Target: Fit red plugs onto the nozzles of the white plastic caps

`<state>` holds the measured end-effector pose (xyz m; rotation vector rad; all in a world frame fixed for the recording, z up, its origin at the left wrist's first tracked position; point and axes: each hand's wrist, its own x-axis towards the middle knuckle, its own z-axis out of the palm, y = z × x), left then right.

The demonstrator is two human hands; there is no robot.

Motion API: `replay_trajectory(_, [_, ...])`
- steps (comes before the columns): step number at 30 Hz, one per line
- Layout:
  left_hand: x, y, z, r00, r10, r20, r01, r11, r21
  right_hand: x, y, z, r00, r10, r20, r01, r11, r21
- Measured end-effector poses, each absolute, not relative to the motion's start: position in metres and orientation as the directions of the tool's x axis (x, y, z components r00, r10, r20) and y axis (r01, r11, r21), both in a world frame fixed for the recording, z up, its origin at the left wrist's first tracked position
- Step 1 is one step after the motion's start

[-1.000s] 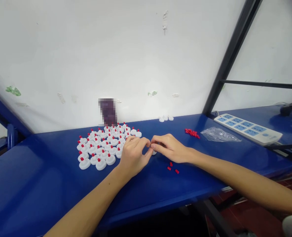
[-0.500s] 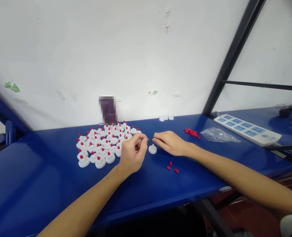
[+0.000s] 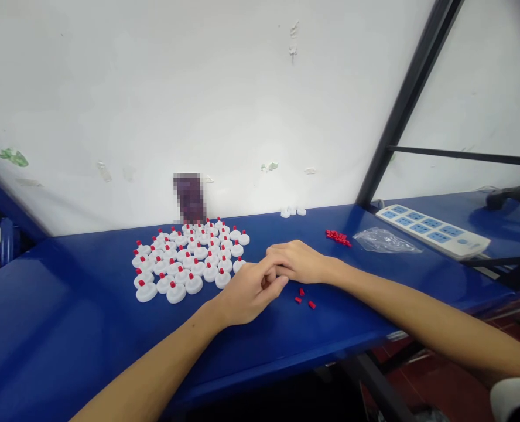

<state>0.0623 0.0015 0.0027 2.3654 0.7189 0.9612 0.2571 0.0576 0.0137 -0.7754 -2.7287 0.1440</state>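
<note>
My left hand (image 3: 253, 290) has its fingers curled and its thumb reaching toward my right hand (image 3: 301, 261). Both hands meet over the table, left fingers against the right ones. My right hand is closed too, its fingers bent down. Whatever lies between them is covered by the fingers. Close to my left hand stand many white round caps with red tips (image 3: 194, 283), grouped on the left. Just in front of my right hand lie three small red tips (image 3: 298, 299) on the blue table.
A heap of red tips (image 3: 338, 238) and a clear plastic bag (image 3: 385, 240) lie to the right, beside a white power strip (image 3: 433, 230). Several white caps (image 3: 292, 211) rest by the wall. A pixelated dark rectangle (image 3: 191, 199) stands behind the cap group.
My left hand has moved right and closed in against my right hand. The single white cap that stood between the hands is now hidden by them. The view has shifted slightly.
</note>
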Motion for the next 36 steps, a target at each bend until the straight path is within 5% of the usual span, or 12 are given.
replay_trajectory(2, [0.062, 0.002, 0.003, 0.593, 0.638, 0.491, 0.236, -0.721, 0.652, 0.258, 0.059, 0.012, -0.810, 0.515, 0.282, 0.464, 0.855, -0.230])
replay_trajectory(6, [0.061, 0.000, 0.002, 0.523, 0.609, 0.597, 0.263, -0.781, 0.566, 0.260, 0.058, 0.013, -0.732, 0.527, 0.430, 0.418, 0.848, -0.327])
replay_trajectory(10, [0.065, -0.002, 0.005, 0.302, 0.678, 0.670, 0.301, -0.735, 0.608, 0.260, 0.052, 0.016, -0.616, 0.544, 0.569, 0.375, 0.838, -0.396])
replay_trajectory(13, [0.067, -0.002, 0.008, 0.151, 0.791, 0.593, 0.220, -0.612, 0.759, 0.258, 0.045, 0.017, -0.559, 0.520, 0.646, 0.315, 0.854, -0.414])
replay_trajectory(17, [0.068, -0.001, 0.004, 0.324, 0.875, 0.361, 0.050, -0.397, 0.917, 0.254, 0.035, 0.017, -0.551, 0.456, 0.699, 0.247, 0.889, -0.386])
replay_trajectory(24, [0.070, 0.003, -0.001, 0.407, 0.887, 0.217, -0.024, -0.227, 0.974, 0.257, 0.031, 0.029, -0.658, 0.393, 0.643, 0.179, 0.910, -0.374])
replay_trajectory(27, [0.067, 0.009, -0.002, 0.410, 0.893, 0.187, -0.045, -0.185, 0.982, 0.260, 0.036, 0.030, -0.698, 0.305, 0.648, 0.145, 0.946, -0.289])
replay_trajectory(36, [0.066, 0.008, -0.002, 0.482, 0.873, 0.078, 0.029, -0.105, 0.994, 0.269, 0.045, 0.024, -0.789, 0.091, 0.607, 0.283, 0.932, 0.229])
